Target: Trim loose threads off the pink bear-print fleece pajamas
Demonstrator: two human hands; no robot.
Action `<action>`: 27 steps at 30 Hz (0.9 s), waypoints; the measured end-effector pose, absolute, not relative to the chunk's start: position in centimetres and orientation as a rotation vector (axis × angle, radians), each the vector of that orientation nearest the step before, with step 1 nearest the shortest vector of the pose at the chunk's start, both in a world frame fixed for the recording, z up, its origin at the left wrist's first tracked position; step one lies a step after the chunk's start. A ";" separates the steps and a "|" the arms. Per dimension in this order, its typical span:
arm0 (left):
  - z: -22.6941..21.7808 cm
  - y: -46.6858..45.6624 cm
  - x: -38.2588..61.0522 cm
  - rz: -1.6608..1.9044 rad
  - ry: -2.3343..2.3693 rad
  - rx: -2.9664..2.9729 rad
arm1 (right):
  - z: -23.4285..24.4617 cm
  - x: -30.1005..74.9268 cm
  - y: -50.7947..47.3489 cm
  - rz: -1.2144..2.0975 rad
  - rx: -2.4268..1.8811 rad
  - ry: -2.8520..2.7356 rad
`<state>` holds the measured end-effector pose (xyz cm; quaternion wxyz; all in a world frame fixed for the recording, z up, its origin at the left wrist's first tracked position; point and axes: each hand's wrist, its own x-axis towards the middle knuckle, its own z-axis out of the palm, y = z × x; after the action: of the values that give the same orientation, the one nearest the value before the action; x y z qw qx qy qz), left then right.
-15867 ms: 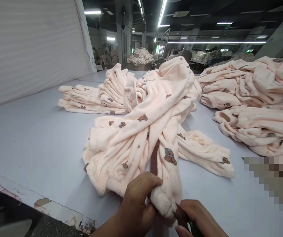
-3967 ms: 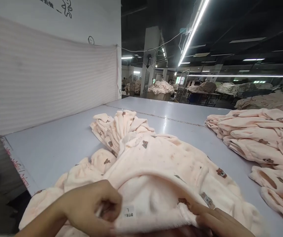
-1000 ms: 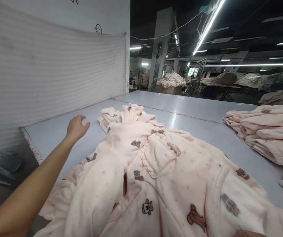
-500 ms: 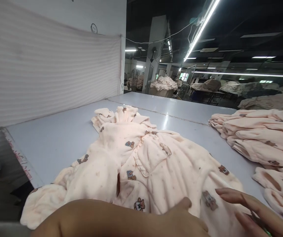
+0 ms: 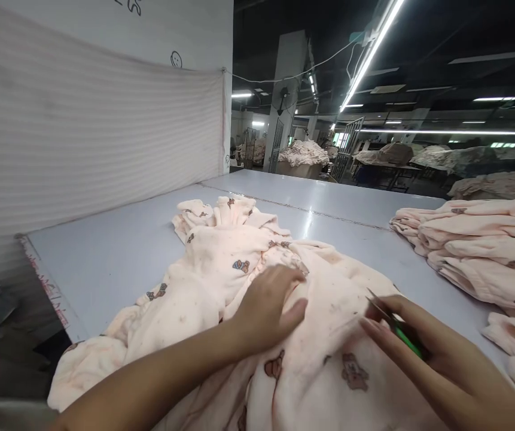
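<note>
A pale pink fleece garment (image 5: 221, 281) with printed teddy bears lies spread and rumpled over the near part of the table. My left hand (image 5: 270, 305) is on its middle, by a ruffled trim (image 5: 282, 257), with fingers and thumb bent round a fold of the cloth. My right hand (image 5: 436, 353) is closed on small thread snips (image 5: 401, 335) with a green handle. Their thin dark tip points up and left, just above the fabric. Part of the snips is hidden inside the hand.
On the right of the pale table (image 5: 109, 257) is a pile of similar pink garments (image 5: 485, 251). A whitish cloth sheet (image 5: 104, 120) hangs along the left side. Further back stand a pillar (image 5: 286, 90) and a heaped bin of fabric (image 5: 304, 155).
My left hand has moved up and left from the near edge onto the garment's ruffled middle. My right hand has come further into view, and the green-handled snips now show clearly.
</note>
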<state>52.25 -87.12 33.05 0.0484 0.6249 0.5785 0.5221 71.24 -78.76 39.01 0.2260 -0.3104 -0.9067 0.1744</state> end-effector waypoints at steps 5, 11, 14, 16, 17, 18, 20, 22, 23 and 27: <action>31.6 -82.6 51.3 1.633 1.878 1.778 | 39.4 66.2 -78.2 0.435 -0.845 -2.666; 29.9 -81.6 50.4 1.678 1.709 1.609 | 36.8 66.2 -76.3 0.151 -0.841 -2.719; 29.9 -81.7 50.1 1.708 1.646 1.526 | 36.0 66.2 -75.8 -0.032 -0.768 -2.727; 30.1 -81.8 50.1 1.727 1.617 1.497 | 35.6 66.0 -75.6 -0.158 -0.732 -2.704; 30.1 -81.9 50.2 1.734 1.606 1.487 | 35.5 65.8 -75.5 -0.219 -0.715 -2.686; 30.2 -82.0 50.3 1.741 1.597 1.481 | 35.3 65.6 -75.5 -0.276 -0.698 -2.664; 30.1 -82.0 50.4 1.753 1.589 1.477 | 35.1 65.3 -75.4 -0.373 -0.666 -2.625; 29.8 -81.9 50.4 1.760 1.595 1.486 | 34.8 65.1 -75.4 -0.434 -0.634 -2.596; 29.7 -81.8 50.4 1.762 1.604 1.494 | 34.8 65.1 -75.4 -0.450 -0.622 -2.584; 29.9 -81.6 50.0 1.760 1.665 1.560 | 34.8 65.0 -75.6 -0.432 -0.605 -2.536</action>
<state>49.98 -81.64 29.93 0.1295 0.5369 0.5731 0.6055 64.98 -75.65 34.79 0.2468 -0.2219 -0.9300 -0.1582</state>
